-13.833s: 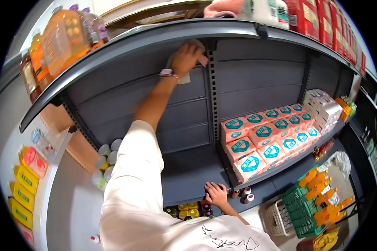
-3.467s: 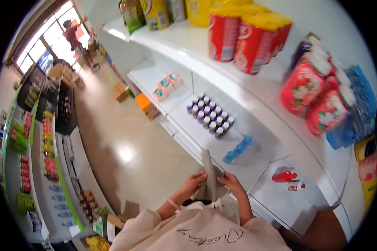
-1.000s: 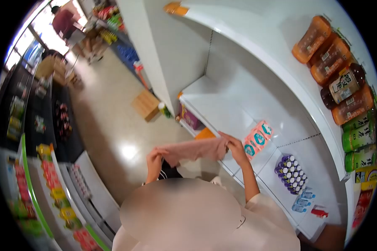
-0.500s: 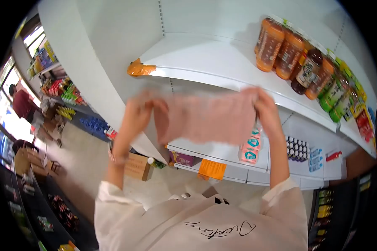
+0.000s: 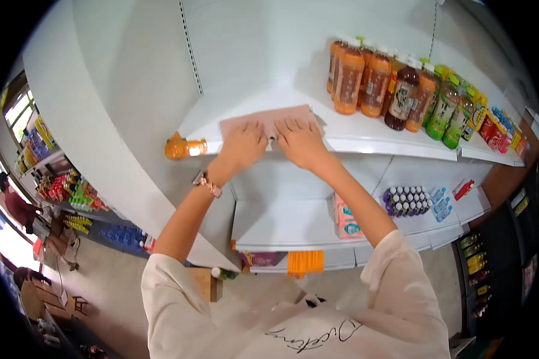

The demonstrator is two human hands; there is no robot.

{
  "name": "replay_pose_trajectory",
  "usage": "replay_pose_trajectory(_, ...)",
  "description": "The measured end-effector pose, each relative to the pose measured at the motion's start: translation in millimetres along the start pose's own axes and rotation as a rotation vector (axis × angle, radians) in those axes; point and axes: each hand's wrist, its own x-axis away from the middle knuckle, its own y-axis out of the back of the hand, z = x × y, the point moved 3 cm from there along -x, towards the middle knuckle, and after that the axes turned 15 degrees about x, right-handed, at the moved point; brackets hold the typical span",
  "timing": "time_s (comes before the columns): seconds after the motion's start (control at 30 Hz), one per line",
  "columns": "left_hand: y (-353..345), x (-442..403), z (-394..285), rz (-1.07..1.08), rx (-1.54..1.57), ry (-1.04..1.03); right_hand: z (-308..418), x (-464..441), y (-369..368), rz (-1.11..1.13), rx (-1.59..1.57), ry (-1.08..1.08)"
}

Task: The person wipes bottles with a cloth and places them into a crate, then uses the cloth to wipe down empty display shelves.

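Observation:
A pink cloth [image 5: 266,116] lies spread on the white upper shelf [image 5: 233,107], close to its front edge. My left hand [image 5: 245,143] presses on the cloth's left half with its fingers stretched forward. Beside it, my right hand [image 5: 299,140] rests on the right half, fingers also laid out flat. The thumbs point toward each other, with a small gap between the hands. Both palms cover the near part of the cloth.
Orange-drink bottles [image 5: 348,81] and green-tea bottles [image 5: 444,113] stand on the shelf's right side. Orange tape [image 5: 185,148] wraps its left front corner. Below are pink packs [image 5: 346,218] and white-capped bottles [image 5: 406,200]. A person [image 5: 21,206] is at far left.
The cloth has gone from being held stretched in the air to lying on the upper shelf. Both hands have moved closer together and now lie flat on it. The view has shifted.

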Motion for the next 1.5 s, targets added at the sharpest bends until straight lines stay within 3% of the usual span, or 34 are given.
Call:
replay_pose_trajectory(0.03, 4.4, -8.4, 4.1, 0.135, -0.033, 0.040, -1.8, -8.5, -1.5, 0.030, 0.058, -0.038)
replay_pose_trajectory(0.17, 1.0, -63.9, 46.4, 0.327, 0.253, 0.181, -32.9, -51.7, -25.7, 0.425, -0.023, -0.120)
replay_pose_trajectory(0.2, -0.2, -76.0, 49.1, 0.258, 0.335, 0.310, -44.4, -68.7, -37.7, 0.529, -0.045, -0.151)
replay_pose_trajectory(0.23, -2.4, -89.6, 51.2, 0.236, 0.312, 0.313, -55.2, -83.6, -48.4, 0.623, -0.066, -0.181)
replay_pose_trajectory(0.3, 1.3, -116.5, 53.8, 0.187, 0.251, 0.323, -68.5, -100.8, -58.5, 0.534, -0.066, -0.251)
replay_pose_trajectory(0.4, 16.7, -144.1, 43.3, 0.332, 0.201, 0.493, -74.2, -111.7, -61.2, 0.476, -0.018, -0.305)
replay_pose_trajectory(0.5, 18.6, -164.2, 38.4, 0.235, 0.281, 0.451, -88.6, -127.6, -74.6, 0.488, 0.065, -0.347)
replay_pose_trajectory(0.6, -45.7, -224.4, 105.8, 0.041, 0.134, 0.378, -103.6, -138.6, -94.3, 0.452, 0.028, -0.367)
replay_pose_trajectory(0.7, -57.6, -244.1, 114.1, 0.083, 0.107, 0.455, -119.5, -146.5, -116.4, 0.325, 0.003, -0.345)
replay_pose_trajectory(0.77, -42.0, -241.2, 103.9, 0.054, 0.128, 0.436, -131.6, -160.8, -119.0, 0.514, 0.077, -0.328)
replay_pose_trajectory(0.8, -13.9, -225.1, 77.5, 0.188, 0.391, 0.454, -134.2, -165.2, -112.5, 0.620, 0.108, -0.325)
replay_pose_trajectory(0.9, -44.2, -240.2, 110.6, 0.103, 0.238, 0.429, -121.2, -150.5, -75.9, 0.630, 0.060, -0.349)
replay_pose_trajectory(1.03, -37.2, -212.1, 98.1, 0.024, 0.333, 0.326, -139.4, -141.5, -116.5, 0.526, -0.059, -0.351)
replay_pose_trajectory(1.07, -54.5, -216.9, 118.1, -0.003, 0.240, 0.283, -137.7, -135.2, -110.8, 0.545, -0.047, -0.378)
replay_pose_trajectory(1.17, -30.0, -182.1, 79.2, 0.022, 0.283, 0.285, -122.5, -115.7, -90.6, 0.535, 0.020, -0.376)
replay_pose_trajectory(1.23, -34.9, -169.3, 64.9, 0.038, 0.135, 0.245, -101.6, -97.0, -63.9, 0.475, 0.056, -0.321)
replay_pose_trajectory(1.3, -44.7, -152.4, 53.4, 0.068, 0.118, 0.279, -97.2, -78.2, -61.5, 0.176, 0.166, -0.236)
replay_pose_trajectory(1.33, -47.1, -143.0, 47.4, -0.036, 0.054, 0.245, -93.8, -69.1, -61.1, 0.029, 0.214, -0.199)
replay_pose_trajectory(1.47, -41.4, -113.4, 34.7, 0.026, 0.123, 0.206, -78.5, -48.6, -51.4, 0.211, 0.059, -0.392)
replay_pose_trajectory(1.5, -39.8, -110.8, 38.2, 0.020, 0.119, 0.167, -60.2, -41.5, -16.5, 0.296, 0.029, -0.394)
